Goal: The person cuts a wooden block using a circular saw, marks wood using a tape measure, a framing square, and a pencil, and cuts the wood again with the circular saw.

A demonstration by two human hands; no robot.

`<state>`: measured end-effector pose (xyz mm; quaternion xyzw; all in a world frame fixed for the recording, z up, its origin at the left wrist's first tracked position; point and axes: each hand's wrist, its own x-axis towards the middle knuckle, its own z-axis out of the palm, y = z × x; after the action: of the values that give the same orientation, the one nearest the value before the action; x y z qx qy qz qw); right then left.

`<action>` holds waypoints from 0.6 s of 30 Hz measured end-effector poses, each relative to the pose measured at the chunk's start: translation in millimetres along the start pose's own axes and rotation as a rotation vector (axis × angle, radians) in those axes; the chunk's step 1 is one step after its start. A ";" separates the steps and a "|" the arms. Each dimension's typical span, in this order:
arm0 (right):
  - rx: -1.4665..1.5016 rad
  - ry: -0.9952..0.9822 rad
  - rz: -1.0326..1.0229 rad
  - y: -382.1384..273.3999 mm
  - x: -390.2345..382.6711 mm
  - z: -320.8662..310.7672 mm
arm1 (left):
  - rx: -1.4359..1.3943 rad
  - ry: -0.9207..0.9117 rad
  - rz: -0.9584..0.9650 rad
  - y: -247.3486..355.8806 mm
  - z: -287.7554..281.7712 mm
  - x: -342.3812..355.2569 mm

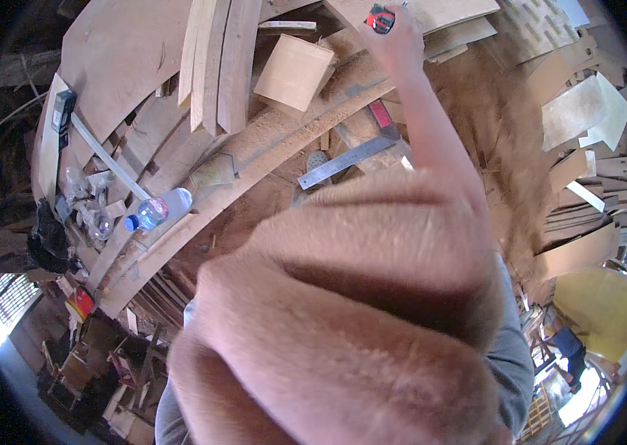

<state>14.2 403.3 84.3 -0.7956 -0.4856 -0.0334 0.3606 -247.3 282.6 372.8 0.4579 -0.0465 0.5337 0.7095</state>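
i see my right hand (396, 41) stretched far out over the workbench (128, 52), fingers closed around a small red and black tape measure (381, 18) near the top edge of the view. my left hand (343, 319) is pressed up close to the camera, a big blurred mass of knuckles filling the lower middle; i cannot tell whether it grips anything or how far its fingers are curled. below the right forearm a steel try square (350, 159) with a red handle lies on a sawdust-covered curved plank. a square wood offcut (293, 73) rests just left of the right hand. further left, a clear plastic bottle (159, 209) with a blue cap lies on its side.
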 end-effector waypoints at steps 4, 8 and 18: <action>0.091 -0.107 0.243 2.4 10.7 -3.5 | 0.048 -0.024 -0.093 1.4 -24.8 31.1; 0.179 0.119 0.179 9.8 -36.1 -30.7 | 0.441 -0.082 -0.442 -37.7 -55.9 32.7; -0.201 -0.531 0.510 72.2 -203.9 -36.3 | 1.524 -0.516 -1.226 -208.9 -226.3 -234.8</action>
<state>-24.8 209.3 -10.2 -0.9033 -0.3429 0.2172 0.1391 -275.9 270.7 -13.3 0.8354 0.3979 -0.1506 0.3480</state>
